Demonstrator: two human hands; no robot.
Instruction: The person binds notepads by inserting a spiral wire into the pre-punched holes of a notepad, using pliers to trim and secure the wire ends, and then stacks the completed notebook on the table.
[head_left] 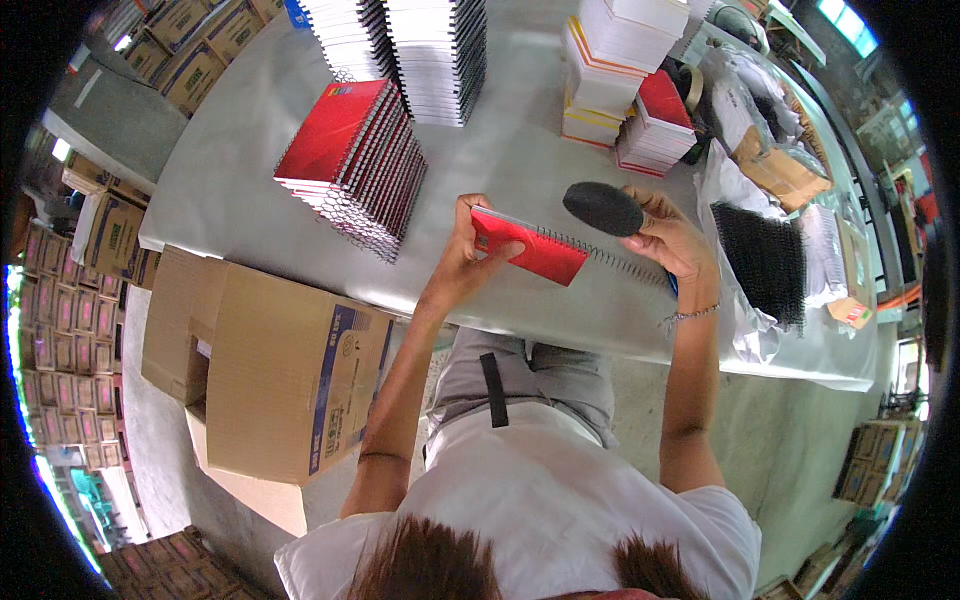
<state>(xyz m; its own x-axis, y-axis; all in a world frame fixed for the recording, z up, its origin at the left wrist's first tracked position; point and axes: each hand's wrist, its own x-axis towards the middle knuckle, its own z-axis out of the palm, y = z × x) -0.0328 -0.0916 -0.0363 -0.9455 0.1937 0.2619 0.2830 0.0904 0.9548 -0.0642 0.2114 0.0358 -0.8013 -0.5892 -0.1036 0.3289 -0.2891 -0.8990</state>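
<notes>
The left hand [470,250] held a red book [553,260], thumb on top, over the table [480,165]. A coil [628,264] ran along the book's far edge and stuck out past its right end. The right hand [668,232] held a black pad [603,208] near the coil. The step looked like winding in the coil. Next seemed to need a still book and a soft touch.

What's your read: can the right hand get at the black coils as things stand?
Probably yes: the black coils lie just right of the right hand, seemingly uncovered on top, though the dark oval pad it holds may need putting down first.
</notes>
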